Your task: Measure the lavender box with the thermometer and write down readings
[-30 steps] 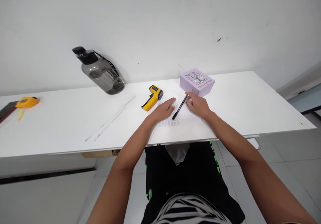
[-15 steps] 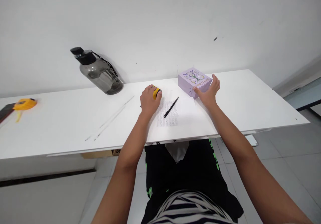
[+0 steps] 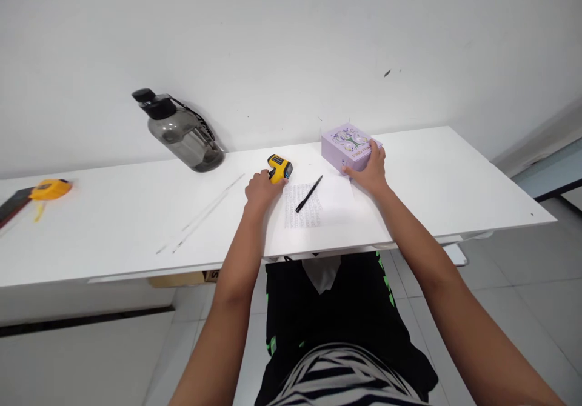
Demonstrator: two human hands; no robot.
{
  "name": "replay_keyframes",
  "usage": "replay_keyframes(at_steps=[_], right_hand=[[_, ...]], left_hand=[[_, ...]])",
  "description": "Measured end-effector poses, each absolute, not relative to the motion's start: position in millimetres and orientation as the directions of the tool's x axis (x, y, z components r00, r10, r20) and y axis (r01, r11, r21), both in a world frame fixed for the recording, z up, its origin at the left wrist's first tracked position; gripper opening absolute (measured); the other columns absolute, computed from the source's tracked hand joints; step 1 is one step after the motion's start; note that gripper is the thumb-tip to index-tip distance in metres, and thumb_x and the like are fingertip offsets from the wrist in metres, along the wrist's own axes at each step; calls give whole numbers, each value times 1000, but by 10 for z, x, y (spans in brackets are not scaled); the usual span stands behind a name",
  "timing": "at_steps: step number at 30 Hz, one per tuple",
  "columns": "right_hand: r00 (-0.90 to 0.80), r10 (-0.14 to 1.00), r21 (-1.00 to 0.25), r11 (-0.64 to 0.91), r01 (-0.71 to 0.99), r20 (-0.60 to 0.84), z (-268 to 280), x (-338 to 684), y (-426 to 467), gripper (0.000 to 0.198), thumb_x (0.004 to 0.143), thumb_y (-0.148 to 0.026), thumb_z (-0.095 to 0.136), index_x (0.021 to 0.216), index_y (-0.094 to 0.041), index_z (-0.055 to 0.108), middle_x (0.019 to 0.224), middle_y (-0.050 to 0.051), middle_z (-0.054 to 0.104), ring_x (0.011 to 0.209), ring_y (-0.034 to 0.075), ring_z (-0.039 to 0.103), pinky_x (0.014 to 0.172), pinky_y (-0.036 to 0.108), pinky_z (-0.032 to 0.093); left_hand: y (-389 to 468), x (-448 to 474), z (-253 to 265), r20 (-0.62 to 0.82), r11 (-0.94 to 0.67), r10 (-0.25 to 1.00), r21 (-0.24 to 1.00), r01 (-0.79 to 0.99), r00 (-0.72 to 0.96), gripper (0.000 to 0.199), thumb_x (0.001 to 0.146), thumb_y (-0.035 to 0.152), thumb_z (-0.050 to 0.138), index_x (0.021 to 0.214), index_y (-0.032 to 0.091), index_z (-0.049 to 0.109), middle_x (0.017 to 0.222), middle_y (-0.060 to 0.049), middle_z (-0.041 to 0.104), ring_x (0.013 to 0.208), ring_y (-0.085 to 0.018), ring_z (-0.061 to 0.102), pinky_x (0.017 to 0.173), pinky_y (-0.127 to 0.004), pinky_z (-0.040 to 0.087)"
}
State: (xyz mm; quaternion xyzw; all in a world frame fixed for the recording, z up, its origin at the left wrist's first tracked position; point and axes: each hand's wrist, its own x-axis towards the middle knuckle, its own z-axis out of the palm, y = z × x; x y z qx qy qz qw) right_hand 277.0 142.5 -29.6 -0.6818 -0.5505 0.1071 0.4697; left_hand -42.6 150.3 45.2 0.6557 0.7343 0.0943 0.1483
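Observation:
My left hand point(image 3: 264, 191) is closed round the handle of a yellow and black infrared thermometer gun point(image 3: 279, 168), which lies on the white table point(image 3: 218, 212); the fingers hide much of the handle. My right hand point(image 3: 370, 169) grips the near right corner of a lilac tea box point(image 3: 345, 145), thumb on the front side and fingers over the right edge. The box rests near the wall. Between my hands, a black pen point(image 3: 309, 194) lies slantwise across a sheet of paper point(image 3: 331, 209) covered in small writing.
A grey see-through water bottle point(image 3: 186, 136) with a black lid stands at the back left by the wall. Farther left lie a yellow tape measure point(image 3: 51, 189) and a dark flat item point(image 3: 16, 205). The table's right end point(image 3: 522, 194) drops to a tiled floor.
My left hand has slid back towards me, from over the thermometer gun's top to its handle, uncovering its body. My right hand has shifted left and closed in on the box corner.

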Motion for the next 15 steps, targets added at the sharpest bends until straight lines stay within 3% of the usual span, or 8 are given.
replay_keyframes(at_steps=[5,10,15], right_hand=[[372,856,-784,60,618,359,-251,2707,1377,112,68,-57,82,157,-36,18,158,18,19,144,40,38,112,67,41],[464,821,-831,24,556,334,-80,2640,1299,96,69,-55,80,151,-31,34,149,16,35,143,37,41,115,60,42],[571,757,-909,71,411,317,-21,2701,1280,93,70,-57,78,148,-26,37,151,17,42,143,34,44,117,54,41]], left_hand=[[1548,-456,407,-99,131,990,318,939,-105,65,84,68,57,125,19,63,135,-21,63,124,-40,60,95,-48,49],[1563,-467,374,-73,128,991,342,931,-110,59,83,70,56,110,19,68,124,-20,69,113,-39,66,83,-44,48],[1546,-462,407,-25,135,990,465,875,-140,49,83,67,58,96,21,68,106,-17,74,96,-35,68,72,-38,43]])
